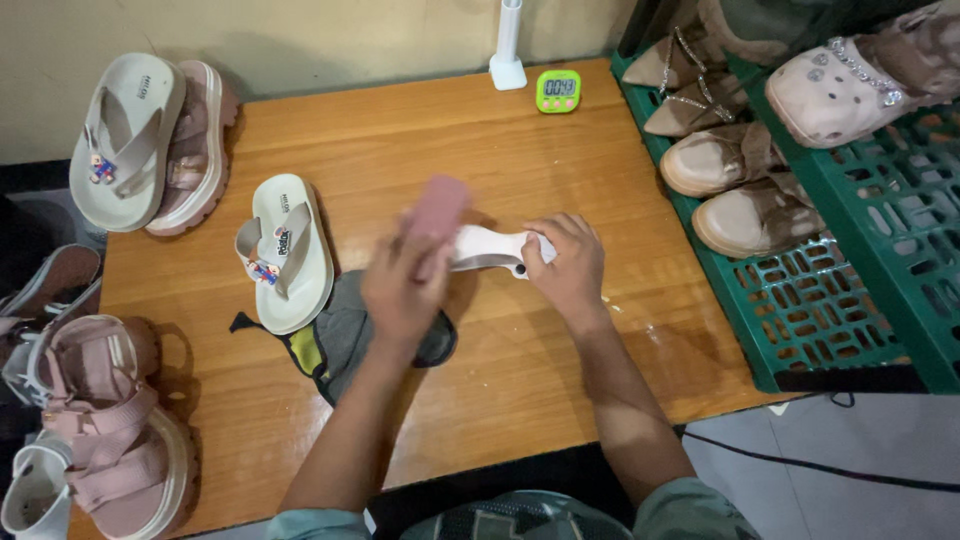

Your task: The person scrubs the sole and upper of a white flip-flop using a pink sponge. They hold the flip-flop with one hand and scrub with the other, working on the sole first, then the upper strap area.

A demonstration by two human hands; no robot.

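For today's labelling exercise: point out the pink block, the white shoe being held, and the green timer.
pink block [441,205], head view, on its flat pink face.
white shoe [487,249], head view, on its side between the hands.
green timer [558,91], head view, on its screen.

A pink block over a white sandal on the orange-brown table (green crate beside).

Warm, even indoor light — soft shadows beneath the left hand, which is motion-blurred — edges slightly bowed.
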